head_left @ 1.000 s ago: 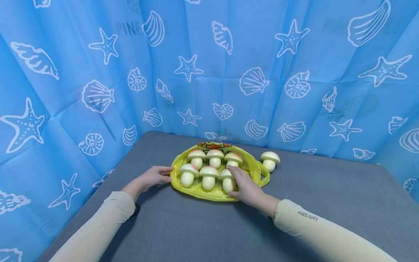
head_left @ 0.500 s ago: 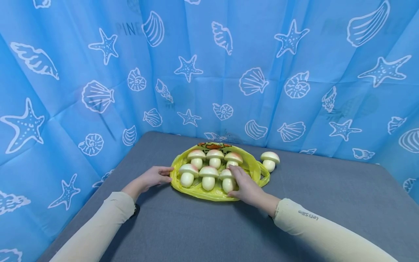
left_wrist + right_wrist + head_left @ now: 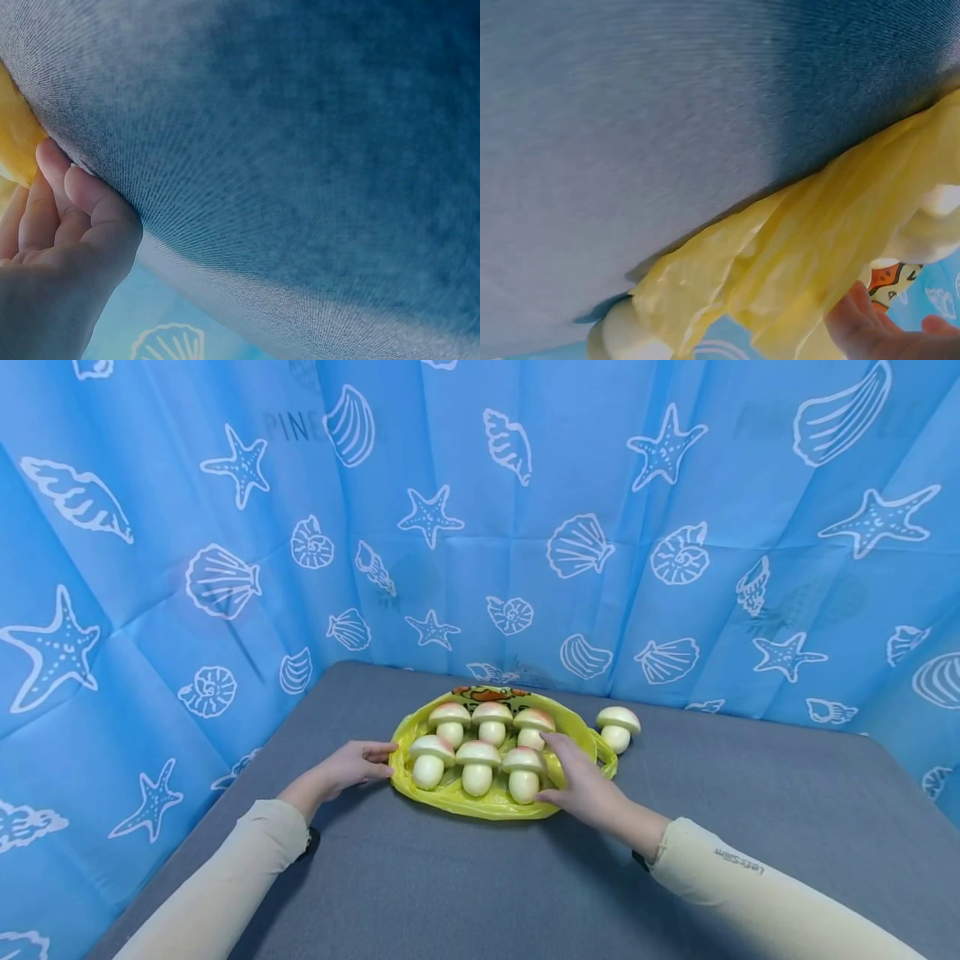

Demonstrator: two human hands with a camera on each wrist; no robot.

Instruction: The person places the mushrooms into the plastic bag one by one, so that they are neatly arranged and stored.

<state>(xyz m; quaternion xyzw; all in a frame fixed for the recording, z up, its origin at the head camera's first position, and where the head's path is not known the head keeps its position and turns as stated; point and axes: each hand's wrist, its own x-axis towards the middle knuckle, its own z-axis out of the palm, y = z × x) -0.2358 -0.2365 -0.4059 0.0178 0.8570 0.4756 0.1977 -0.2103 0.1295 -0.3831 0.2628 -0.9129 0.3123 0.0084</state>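
Observation:
A yellow plastic bag (image 3: 472,811) lies spread open on the table, holding several toy mushrooms in two rows. At the bag's left edge my left hand (image 3: 347,768) touches the rim with extended fingers; the left wrist view shows its fingertips against the yellow plastic (image 3: 15,139). My right hand (image 3: 588,789) is over the bag's right side, thumb and fingers spread, just right of the front-right mushroom (image 3: 523,774). Nothing is gripped in it. In the right wrist view, its fingers (image 3: 851,319) are partly hidden behind the bag's side (image 3: 817,232).
Another mushroom (image 3: 618,729) stands outside the bag, just past its right handle loop (image 3: 609,768). The grey cloth-covered table (image 3: 450,893) meets a blue curtain (image 3: 480,568) with shell and starfish prints at the back and left.
My right hand has let go of the front-right mushroom and drawn slightly to the right. That mushroom stays upright in the bag. The left hand has not moved.

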